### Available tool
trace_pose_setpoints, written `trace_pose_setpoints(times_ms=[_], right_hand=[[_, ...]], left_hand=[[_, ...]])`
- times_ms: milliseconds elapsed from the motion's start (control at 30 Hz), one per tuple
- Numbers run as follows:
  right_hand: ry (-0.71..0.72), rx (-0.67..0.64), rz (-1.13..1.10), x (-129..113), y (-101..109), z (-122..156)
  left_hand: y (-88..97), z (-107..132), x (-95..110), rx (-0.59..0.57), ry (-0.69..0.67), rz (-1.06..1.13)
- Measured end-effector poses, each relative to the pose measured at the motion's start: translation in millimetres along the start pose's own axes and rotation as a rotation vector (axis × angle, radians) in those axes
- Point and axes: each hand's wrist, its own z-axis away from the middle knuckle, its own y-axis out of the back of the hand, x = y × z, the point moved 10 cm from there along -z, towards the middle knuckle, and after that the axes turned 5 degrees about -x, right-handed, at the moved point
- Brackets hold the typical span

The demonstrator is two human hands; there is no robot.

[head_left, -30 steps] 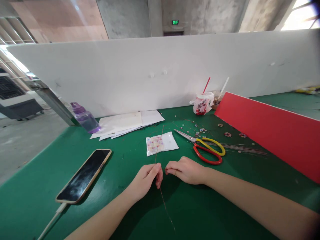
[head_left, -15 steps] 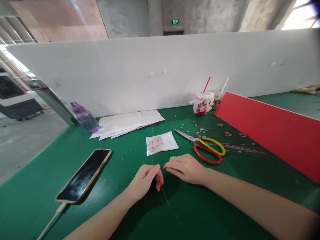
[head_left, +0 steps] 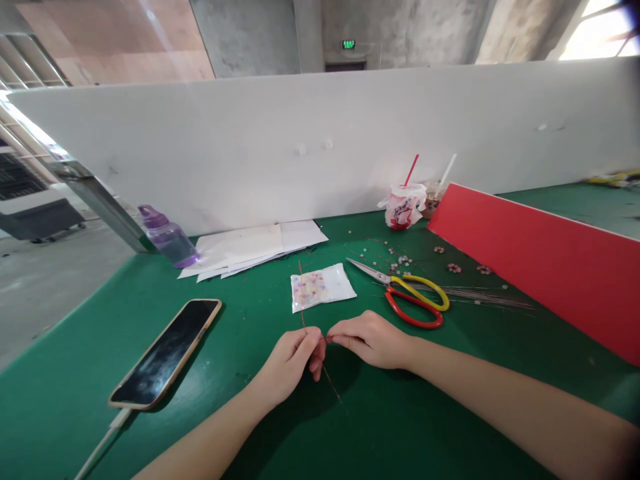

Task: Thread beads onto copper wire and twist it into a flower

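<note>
My left hand [head_left: 293,357] pinches a thin brownish wire [head_left: 333,387] between thumb and fingers. One end of the wire sticks up past the fingers in front of the packet, and the other slants down over the table. Close beside it, the fingertips of my right hand [head_left: 373,340] are pressed together on a short stretch of wire by the left thumb; what else they hold is too small to make out. Just beyond the hands lies a white packet [head_left: 340,283] with a coloured dot pattern. Scissors [head_left: 415,303] with one red and one yellow handle lie beyond my right hand.
Loose beads [head_left: 400,263], beaded rings [head_left: 454,268] and a bundle of wires [head_left: 493,297] lie at the right, near a red board [head_left: 540,260]. A wrapped cup [head_left: 404,207] stands behind. At the left are a phone [head_left: 167,353], a purple bottle [head_left: 173,240] and papers [head_left: 250,247].
My right fingertips have closed together beside the left thumb. The upper end of the wire leans slightly further left. My left hand has hardly moved.
</note>
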Motion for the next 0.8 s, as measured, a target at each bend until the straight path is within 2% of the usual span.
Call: trace_pose_setpoints(times_ms=[200, 800], right_hand=[[-0.031, 0.004, -0.018, 5.2, -1.4, 0.4], [-0.063, 0.014, 0.13, 6.1, -0.6, 0.2]], left_hand=[[7.4, -2.7, -11.3, 0.049, 0.02, 0.044], [2.9, -4.0, -17.5, 0.006, 0.072, 0.021]])
